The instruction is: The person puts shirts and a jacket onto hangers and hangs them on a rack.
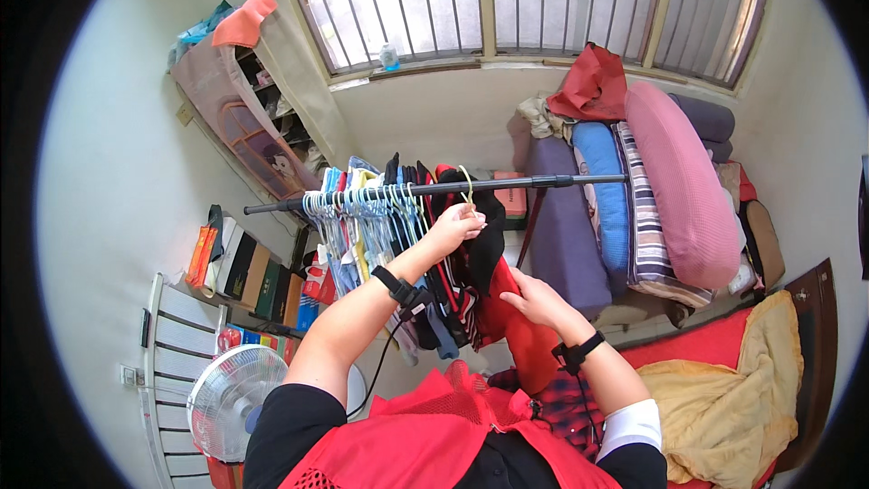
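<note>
My left hand (pixel 458 225) is closed round the neck of a pale yellow clothes hanger (pixel 467 183), just below its hook on the dark clothes rail (pixel 434 187). From this hanger hangs a red and black garment (pixel 509 308). Lower and to the right, my right hand (pixel 540 299) grips the garment's red edge between thumb and fingers; part of the grip is hidden. Left of my hands, several light blue hangers (pixel 348 204) with clothes crowd the rail. Darker red and black clothes (pixel 444 272) hang close beside the held garment.
A white fan (pixel 237 394) stands at lower left, near shoe boxes (pixel 258 281). A fabric wardrobe (pixel 240 109) leans into the far left corner. Folded bedding and a pink cushion (pixel 679 190) are piled at right. A yellow quilt (pixel 733 389) lies on the bed below.
</note>
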The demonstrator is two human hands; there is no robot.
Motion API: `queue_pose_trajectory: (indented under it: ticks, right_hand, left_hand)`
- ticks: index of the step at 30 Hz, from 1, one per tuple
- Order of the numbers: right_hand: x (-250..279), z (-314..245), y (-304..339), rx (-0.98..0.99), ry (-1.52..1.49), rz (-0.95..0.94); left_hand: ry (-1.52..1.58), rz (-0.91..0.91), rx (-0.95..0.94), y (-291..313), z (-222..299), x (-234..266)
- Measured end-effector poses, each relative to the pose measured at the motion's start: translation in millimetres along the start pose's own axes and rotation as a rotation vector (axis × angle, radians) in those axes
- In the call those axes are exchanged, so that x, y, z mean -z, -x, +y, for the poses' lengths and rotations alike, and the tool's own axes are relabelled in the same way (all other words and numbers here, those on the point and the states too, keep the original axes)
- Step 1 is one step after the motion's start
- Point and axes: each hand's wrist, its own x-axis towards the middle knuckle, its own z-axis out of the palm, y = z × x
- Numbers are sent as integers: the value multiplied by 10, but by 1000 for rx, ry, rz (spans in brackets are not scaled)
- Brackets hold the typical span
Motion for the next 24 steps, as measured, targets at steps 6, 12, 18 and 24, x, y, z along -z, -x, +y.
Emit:
queue_pose_trajectory:
  ticks: [6,12,18,24]
  right_hand:
    - [-267,228,-311,-58,57,-191]
    - [-457,513,-613,-14,249,-249]
    - [-546,418,-793,-49,257,-263]
    - [-633,344,-823,-90,229,-316]
  left_hand:
    - [-84,54,62,-9,-201,298]
    - [-95,107,97,-43,-267,422]
    - [-225,155,135,-151,-203,536]
    - [-279,164,103,-78,-322,663]
